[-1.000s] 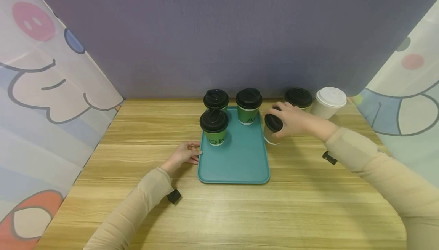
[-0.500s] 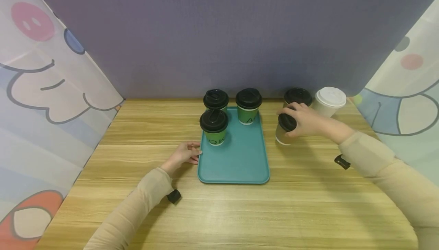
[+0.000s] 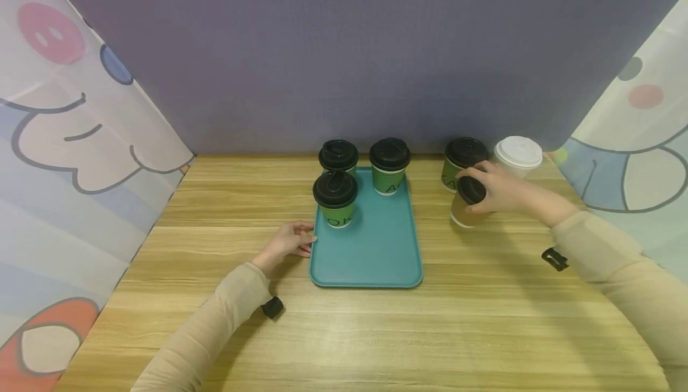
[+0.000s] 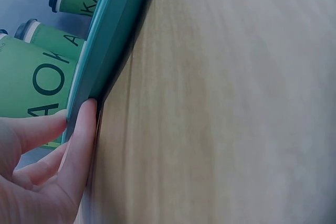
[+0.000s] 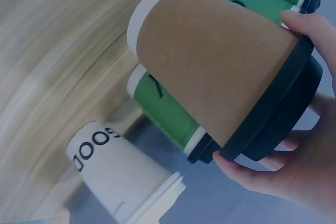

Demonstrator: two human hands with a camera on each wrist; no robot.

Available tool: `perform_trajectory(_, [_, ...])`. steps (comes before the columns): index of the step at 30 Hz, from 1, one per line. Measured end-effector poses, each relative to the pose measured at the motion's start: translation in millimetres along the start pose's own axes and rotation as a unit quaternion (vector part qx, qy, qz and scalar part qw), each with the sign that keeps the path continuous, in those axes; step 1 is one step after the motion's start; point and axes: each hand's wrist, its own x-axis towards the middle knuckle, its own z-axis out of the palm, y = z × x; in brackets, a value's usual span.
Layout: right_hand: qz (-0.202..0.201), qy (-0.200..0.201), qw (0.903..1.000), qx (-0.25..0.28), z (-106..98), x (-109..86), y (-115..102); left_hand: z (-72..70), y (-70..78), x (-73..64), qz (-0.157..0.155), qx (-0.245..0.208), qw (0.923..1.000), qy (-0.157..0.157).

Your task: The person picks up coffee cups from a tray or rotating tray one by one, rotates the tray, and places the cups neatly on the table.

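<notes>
- One brown cup [image 3: 464,213] is in the right hand [image 3: 504,193], whose thumb and fingers grip its black lid [image 5: 273,106]; I cannot tell whether the base touches the worktop [image 3: 371,335].
- The left hand [image 3: 290,239] pinches the rim of the teal tray [image 3: 371,254] between its fingertips.
- Likeliest trouble, I judge: the lid could pop loose and let the brown cup fall, because the grip bears on the lid more than on the body.
- A careless swing of the right hand could topple the lone green cup [image 3: 464,159] or the white cup [image 3: 518,153], since both stand just beyond that hand.
- A tug by the left hand could tip the tray cups [image 3: 335,198], as they crowd the end beyond its fingertips.
- Cups: six. Three green ones stand on the tray, ahead of the left hand; one green, one white and one brown are at the right hand.
- Lids: five black, one white. Trays: one. Hands: two.
</notes>
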Motion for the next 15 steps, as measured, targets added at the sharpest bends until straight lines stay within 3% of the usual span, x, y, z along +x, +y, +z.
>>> perform_trajectory(15, [-0.01, 0.054, 0.9985, 0.001, 2.0, -17.5, 25.2, 0.4, -0.4, 0.3, -0.006, 0.003, 0.9999, 0.009])
